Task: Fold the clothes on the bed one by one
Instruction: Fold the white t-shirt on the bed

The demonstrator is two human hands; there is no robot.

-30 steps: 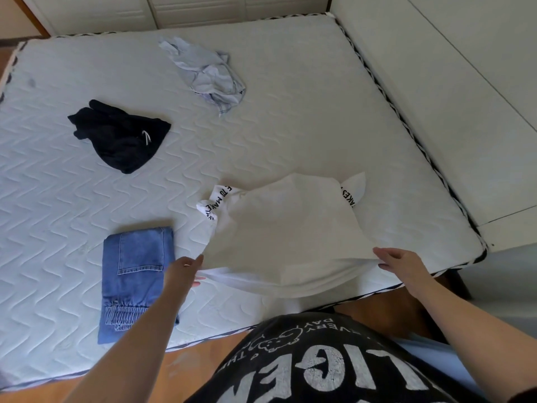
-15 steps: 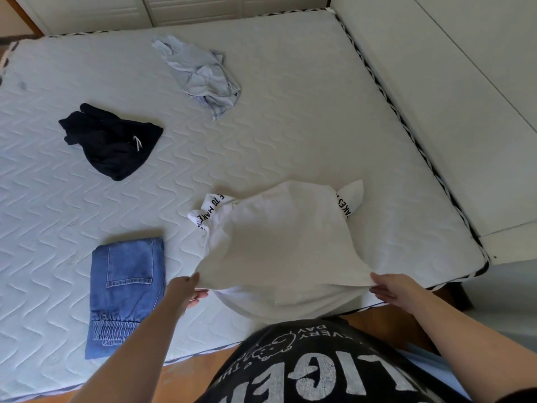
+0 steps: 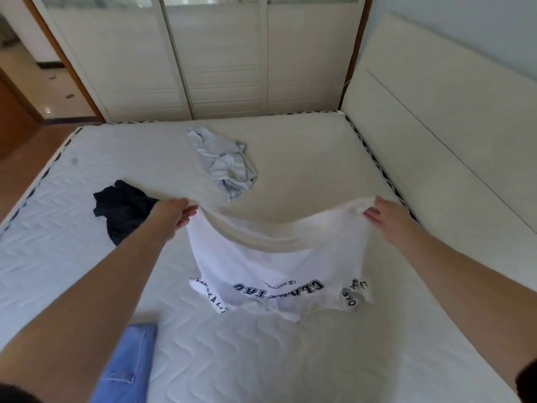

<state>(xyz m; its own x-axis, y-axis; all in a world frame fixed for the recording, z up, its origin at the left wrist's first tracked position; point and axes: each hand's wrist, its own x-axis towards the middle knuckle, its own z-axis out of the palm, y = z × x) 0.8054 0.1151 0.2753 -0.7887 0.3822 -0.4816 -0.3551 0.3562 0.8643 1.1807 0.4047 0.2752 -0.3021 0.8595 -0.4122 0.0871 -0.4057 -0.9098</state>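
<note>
Denim, nearest: folded jeans (image 3: pixel 125 365) lie flat on the mattress (image 3: pixel 290 359) at the near left edge, apparently one garment already done and parked out of the working space.

White T-shirt, position: the T-shirt (image 3: pixel 276 266) is in the middle of the bed, its printed end resting on the mattress near the person, its far edge lifted and stretched between both hands.

White T-shirt, look: thin white cotton with dark block lettering across the chest, seen upside down, and lettered bands on both short sleeves; the sleeves are bunched, and the held edge sags in a shallow curve between the hands.

Left hand: the left hand (image 3: pixel 174 213) pinches the far-left corner of the shirt, fingers curled round the cloth.

Right hand: the right hand (image 3: pixel 386 215) holds the far-right corner, fingertips closed on the fabric.

Why held so: gripping the two corners wide apart pulls the cloth taut, which I judge is meant to spread the shirt flat before any fold is made.

Black garment: a crumpled dark piece (image 3: pixel 125 210) lies just beyond the left hand, unfolded, probably waiting its turn.

Pale garment, farthest: a light striped piece (image 3: pixel 226 164) sits rumpled toward the far side of the bed, also unfolded.

Progress: one item folded, one in hand, two left, by my reckoning.
</note>
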